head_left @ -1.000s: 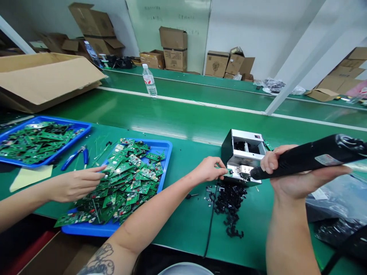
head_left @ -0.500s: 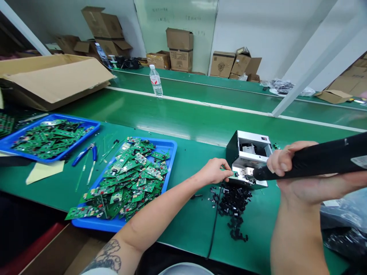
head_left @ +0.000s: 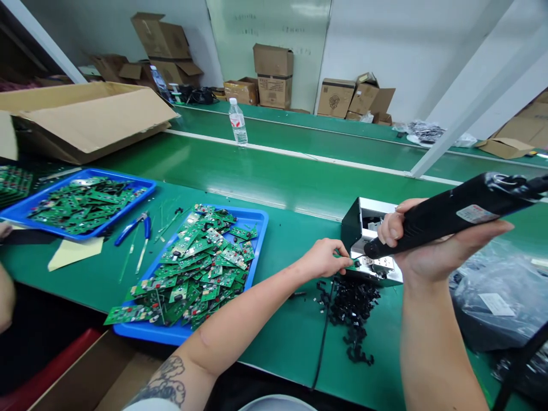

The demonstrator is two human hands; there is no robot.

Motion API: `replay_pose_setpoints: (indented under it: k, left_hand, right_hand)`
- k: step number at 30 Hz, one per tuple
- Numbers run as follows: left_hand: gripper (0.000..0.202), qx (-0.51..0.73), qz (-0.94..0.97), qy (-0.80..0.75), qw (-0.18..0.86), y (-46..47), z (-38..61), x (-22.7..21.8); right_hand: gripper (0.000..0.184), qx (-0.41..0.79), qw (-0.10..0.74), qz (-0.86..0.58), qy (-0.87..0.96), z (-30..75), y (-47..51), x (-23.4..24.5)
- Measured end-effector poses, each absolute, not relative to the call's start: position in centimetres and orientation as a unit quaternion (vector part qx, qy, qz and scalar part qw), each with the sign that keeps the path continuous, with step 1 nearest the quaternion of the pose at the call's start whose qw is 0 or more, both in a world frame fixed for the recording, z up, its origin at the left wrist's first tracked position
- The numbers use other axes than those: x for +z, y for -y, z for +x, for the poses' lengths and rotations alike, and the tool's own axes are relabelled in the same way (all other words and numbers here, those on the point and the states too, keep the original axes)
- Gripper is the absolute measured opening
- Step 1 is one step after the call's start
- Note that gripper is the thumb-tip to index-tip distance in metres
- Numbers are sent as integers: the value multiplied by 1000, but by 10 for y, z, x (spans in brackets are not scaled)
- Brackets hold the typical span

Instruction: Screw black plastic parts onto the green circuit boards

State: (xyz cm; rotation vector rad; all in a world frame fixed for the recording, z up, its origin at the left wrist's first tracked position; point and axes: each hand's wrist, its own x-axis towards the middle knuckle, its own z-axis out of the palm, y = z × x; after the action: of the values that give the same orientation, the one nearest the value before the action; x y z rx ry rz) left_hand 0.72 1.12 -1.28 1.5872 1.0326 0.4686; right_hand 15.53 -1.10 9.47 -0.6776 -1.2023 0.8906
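**Green circuit board [head_left: 351, 264] held just beside the electric screwdriver [head_left: 449, 220] tip**

In the head view, the left hand [head_left: 323, 258] pinches the board with its fingertips, at the front of a silver and black screw feeder [head_left: 377, 268]. The right hand [head_left: 439, 257] closes around the screwdriver, and its long axis slopes down to the left, toward the board. Black plastic scraps [head_left: 351, 305] lie below, and more boards fill a blue tray [head_left: 260, 228].

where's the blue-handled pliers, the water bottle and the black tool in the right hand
blue-handled pliers [head_left: 128, 233], head view, on one blue handle
water bottle [head_left: 238, 123], head view, on the bottle's label
black handheld tool [head_left: 432, 227], head view, on its barrel
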Motion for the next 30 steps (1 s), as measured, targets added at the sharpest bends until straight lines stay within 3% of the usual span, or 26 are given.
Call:
replay_pose_setpoints:
  k: [15, 23, 30]
  left_hand:
    - [25, 206, 683, -439, 547, -11, 7, -13]
    - [21, 199, 702, -442, 522, -10, 6, -8]
    - [26, 204, 711, -433, 516, -11, 5, -10]
  right_hand:
    - [78, 400, 671, -278, 558, 152, 8, 90]
    - [79, 327, 693, -342, 544, 184, 34, 100]
    - [80, 358, 690, -328, 537, 191, 32, 84]
